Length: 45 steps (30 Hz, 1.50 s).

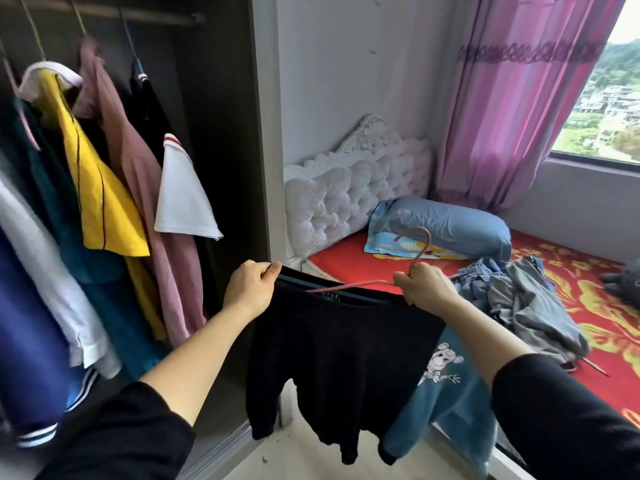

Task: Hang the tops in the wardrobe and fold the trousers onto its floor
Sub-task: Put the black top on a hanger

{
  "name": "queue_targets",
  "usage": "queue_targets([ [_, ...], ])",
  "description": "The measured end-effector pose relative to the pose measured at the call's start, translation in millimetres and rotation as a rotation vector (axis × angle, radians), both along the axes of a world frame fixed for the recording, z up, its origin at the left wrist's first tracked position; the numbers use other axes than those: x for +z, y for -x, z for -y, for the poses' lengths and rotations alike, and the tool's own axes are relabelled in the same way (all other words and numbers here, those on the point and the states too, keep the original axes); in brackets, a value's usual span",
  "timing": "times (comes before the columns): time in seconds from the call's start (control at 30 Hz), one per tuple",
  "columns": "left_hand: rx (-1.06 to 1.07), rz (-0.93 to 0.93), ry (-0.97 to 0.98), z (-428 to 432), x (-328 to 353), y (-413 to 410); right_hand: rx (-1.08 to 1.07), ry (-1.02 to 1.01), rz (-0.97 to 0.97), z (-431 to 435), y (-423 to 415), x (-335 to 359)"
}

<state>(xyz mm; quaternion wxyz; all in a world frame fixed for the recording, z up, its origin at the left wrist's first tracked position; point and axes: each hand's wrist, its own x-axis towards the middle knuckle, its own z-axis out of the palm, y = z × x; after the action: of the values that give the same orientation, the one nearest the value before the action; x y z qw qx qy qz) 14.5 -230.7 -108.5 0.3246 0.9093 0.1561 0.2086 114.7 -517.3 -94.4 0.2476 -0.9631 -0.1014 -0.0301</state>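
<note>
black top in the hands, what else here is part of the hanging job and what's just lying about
Part of the job:
black top, held by left hand and right hand
pink hanger
wardrobe rail
grey and denim clothes on the bed
blue printed top

Just lying about:
blue pillow
pink curtain
white headboard

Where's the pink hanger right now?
In the head view, right of centre: the pink hanger is in the right hand, one arm tucked into the black top's collar, hook over the bed.
</note>
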Motion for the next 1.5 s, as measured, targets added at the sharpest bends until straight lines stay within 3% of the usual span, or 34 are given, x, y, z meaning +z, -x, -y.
queue_targets([
  [0.1,-0.033,-0.040,-0.023,10.5,9.4,-9.1,-0.013,-0.071,0.042,-17.3,1.2,20.7],
  [0.23,-0.074,-0.059,-0.019,31.7,11.9,-20.6,0.076,0.034,0.002,-48.6,16.1,19.6],
  [0.37,-0.144,-0.139,-0.021,22.3,3.2,-20.4,-0.020,-0.222,-0.012,-34.6,6.8,28.1],
  [0.53,-0.233,-0.251,-0.233,8.2,-11.4,-11.1,0.075,-0.269,-0.076,-29.3,11.6,31.8],
  [0.63,-0.215,-0.182,-0.202,-4.0,-14.7,-3.0,0.125,-0.323,-0.071,-29.3,12.6,38.0],
  [0.87,-0.186,-0.206,-0.112,-17.3,-15.3,-3.1,0.292,-0.274,-0.105,-45.6,13.9,45.9],
  [1.17,-0.115,-0.304,-0.064,-63.5,7.6,-24.8,0.413,-0.127,-0.039,-129.4,11.4,90.4],
  [1.27,-0.103,-0.307,-0.149,-88.6,24.0,-33.6,0.425,-0.064,-0.020,-164.9,5.2,105.9],
  [1.5,0.010,-0.150,-0.611,-152.2,90.5,-58.7,0.342,-0.068,0.031,-232.8,-22.3,125.0],
])
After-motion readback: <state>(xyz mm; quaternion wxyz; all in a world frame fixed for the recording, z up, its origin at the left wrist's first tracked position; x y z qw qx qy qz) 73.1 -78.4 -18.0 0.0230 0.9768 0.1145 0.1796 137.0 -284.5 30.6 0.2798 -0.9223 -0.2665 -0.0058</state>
